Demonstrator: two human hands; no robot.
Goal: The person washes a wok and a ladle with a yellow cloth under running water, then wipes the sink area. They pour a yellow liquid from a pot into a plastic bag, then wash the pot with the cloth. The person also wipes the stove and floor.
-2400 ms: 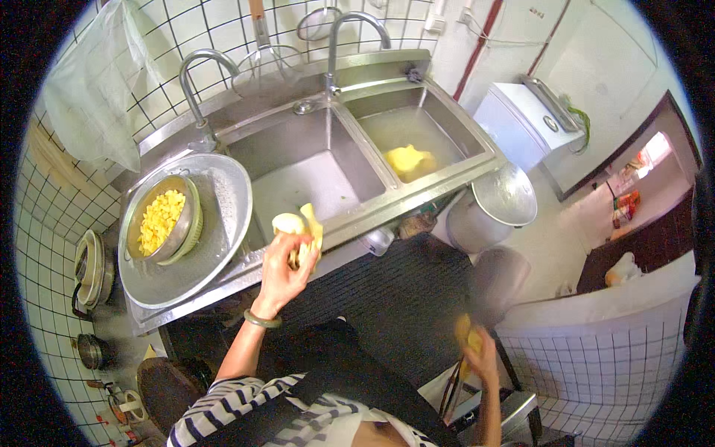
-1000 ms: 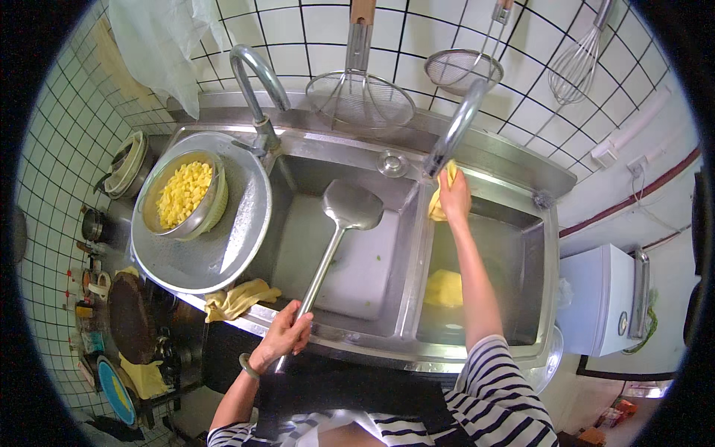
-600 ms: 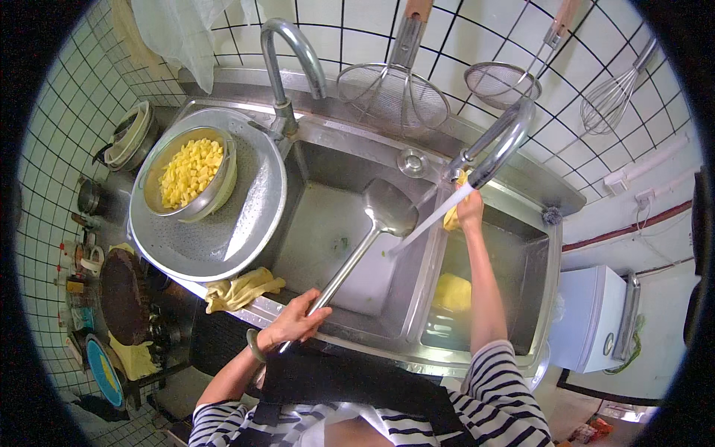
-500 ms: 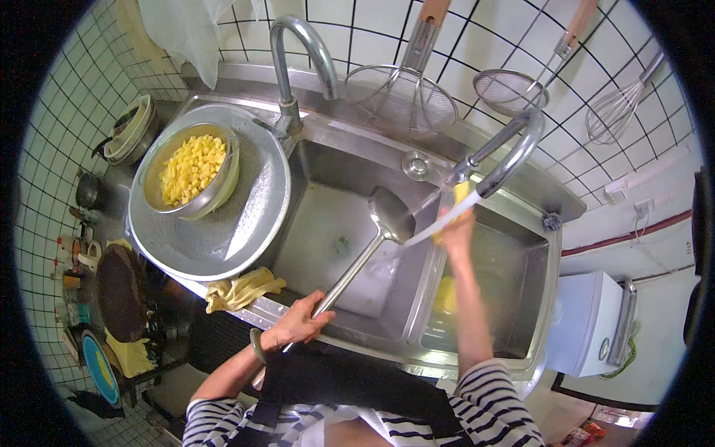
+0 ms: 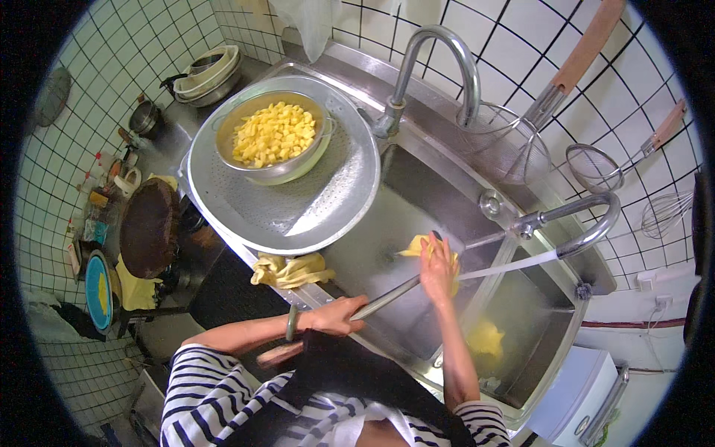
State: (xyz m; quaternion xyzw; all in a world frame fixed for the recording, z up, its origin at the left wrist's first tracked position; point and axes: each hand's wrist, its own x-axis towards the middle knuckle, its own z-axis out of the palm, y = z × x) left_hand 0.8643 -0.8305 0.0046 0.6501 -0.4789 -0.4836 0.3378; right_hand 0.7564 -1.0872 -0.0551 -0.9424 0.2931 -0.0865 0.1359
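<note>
My left hand (image 5: 337, 316) is closed around the long handle of a metal wok spatula (image 5: 391, 296), whose wooden end sticks out beside my body. Over the left basin of the sink (image 5: 477, 294), my right hand (image 5: 438, 270) presses a yellow cloth (image 5: 412, 246) onto the spatula's head, which is hidden beneath hand and cloth. A white stream of water (image 5: 506, 266) runs from the right faucet (image 5: 596, 216) toward that hand.
A large perforated metal colander (image 5: 223, 197) stands over the sink's left side, bearing a bowl of yellow cubes (image 5: 273, 134). Yellow gloves (image 5: 292, 270) lie on the front rim. Another faucet (image 5: 439, 33) arches behind. Strainers (image 5: 594, 167) and a whisk (image 5: 665, 212) hang at right.
My right hand and the yellow cloth have moved from beside the right faucet onto the spatula's head. My view has swung left, so the scene sits further right.
</note>
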